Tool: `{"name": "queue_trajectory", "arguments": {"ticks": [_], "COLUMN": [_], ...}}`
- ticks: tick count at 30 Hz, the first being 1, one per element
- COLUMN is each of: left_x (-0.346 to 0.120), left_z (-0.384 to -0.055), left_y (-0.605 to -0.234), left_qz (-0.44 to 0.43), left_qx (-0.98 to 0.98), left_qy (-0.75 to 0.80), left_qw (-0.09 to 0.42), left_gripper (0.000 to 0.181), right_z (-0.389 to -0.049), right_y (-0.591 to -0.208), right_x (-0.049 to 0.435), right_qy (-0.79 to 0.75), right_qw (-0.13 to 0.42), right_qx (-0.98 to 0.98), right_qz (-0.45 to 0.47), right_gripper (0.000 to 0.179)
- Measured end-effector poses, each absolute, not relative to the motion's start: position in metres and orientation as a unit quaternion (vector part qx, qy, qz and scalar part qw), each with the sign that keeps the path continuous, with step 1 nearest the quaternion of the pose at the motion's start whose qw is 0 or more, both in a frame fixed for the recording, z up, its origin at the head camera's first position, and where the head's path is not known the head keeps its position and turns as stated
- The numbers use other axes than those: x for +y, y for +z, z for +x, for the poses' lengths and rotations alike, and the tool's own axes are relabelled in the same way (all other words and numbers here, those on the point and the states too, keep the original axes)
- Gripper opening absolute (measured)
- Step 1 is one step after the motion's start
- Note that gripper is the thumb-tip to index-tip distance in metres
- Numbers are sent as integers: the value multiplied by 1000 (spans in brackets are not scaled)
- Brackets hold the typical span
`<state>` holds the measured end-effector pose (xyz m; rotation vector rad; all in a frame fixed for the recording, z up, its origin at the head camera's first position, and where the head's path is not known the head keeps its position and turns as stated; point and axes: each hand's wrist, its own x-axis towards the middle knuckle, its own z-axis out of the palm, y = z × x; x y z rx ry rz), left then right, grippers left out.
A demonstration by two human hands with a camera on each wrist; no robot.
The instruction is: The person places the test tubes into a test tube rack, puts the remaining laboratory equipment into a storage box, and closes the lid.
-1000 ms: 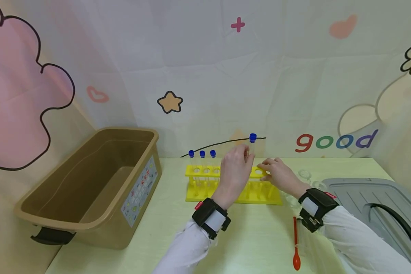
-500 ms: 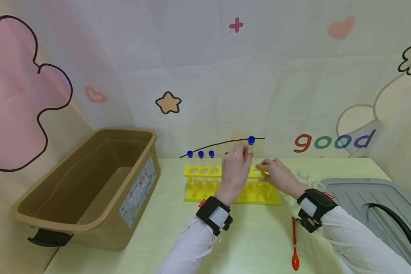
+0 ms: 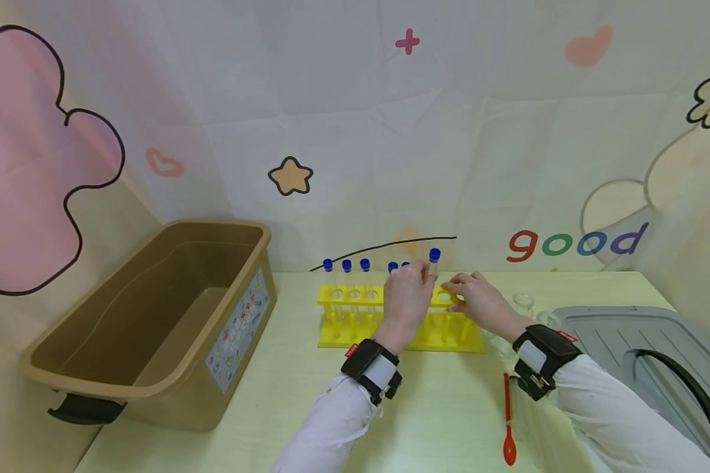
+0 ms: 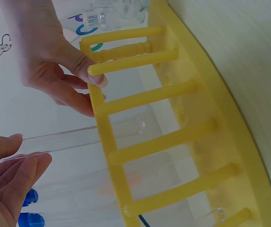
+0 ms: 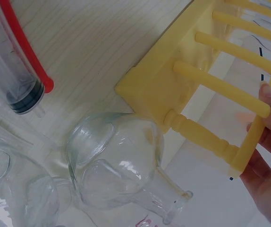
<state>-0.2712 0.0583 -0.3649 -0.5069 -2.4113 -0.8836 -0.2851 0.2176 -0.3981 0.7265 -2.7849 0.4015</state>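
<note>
My left hand [image 3: 407, 299] pinches a clear test tube [image 4: 64, 140] with a blue cap [image 3: 434, 254] between thumb and fingers. The tube's rounded lower end has passed through the top bar of the yellow test tube rack [image 3: 444, 341], as the left wrist view shows. Several other blue-capped test tubes [image 3: 346, 279] stand upright in the rack, some partly behind my left hand. At the rack's right end, my right hand [image 3: 485, 305] grips the top bar, thumb on one side and fingers on the other.
Clear glass flasks [image 5: 116, 161] stand just right of the rack. A syringe [image 5: 20, 90] and a red spoon [image 3: 509, 433] lie nearer the front. The grey lid [image 3: 615, 335] with a black handle is at right; a large brown bin [image 3: 148, 391] is at left.
My left hand has lowered the test tube into the rack, its blue cap now sitting lower. More caps show behind that hand. My right hand has stayed on the rack.
</note>
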Motion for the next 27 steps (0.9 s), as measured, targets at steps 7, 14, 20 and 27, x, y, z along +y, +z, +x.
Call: {"name": "queue_trajectory", "arguments": {"ticks": [7,14,20,27], "left_x": [58,61,63,64], "left_z": [-275,-278,-281,-280], "left_y": [-373,-381,-386,-388], "left_qz": [-163,-131,-116,-112], "left_qx": [-913,-926,-929,-928], "left_qy": [-293,-288,-299,-307], "left_qw": [233,208,183,176], "left_gripper": [17,17,18,20], "right_z": [-286,-286,-286,-287], "right_y": [-398,-398,-398,-399], "right_x": [217,218,217,217], "right_qy": [141,139,137,137], "right_qw": [107,101,98,98], "right_qx": [-955,-957,-958,-959], "right_qz": [239,235,233,229], "right_gripper": [35,36,35,35]}}
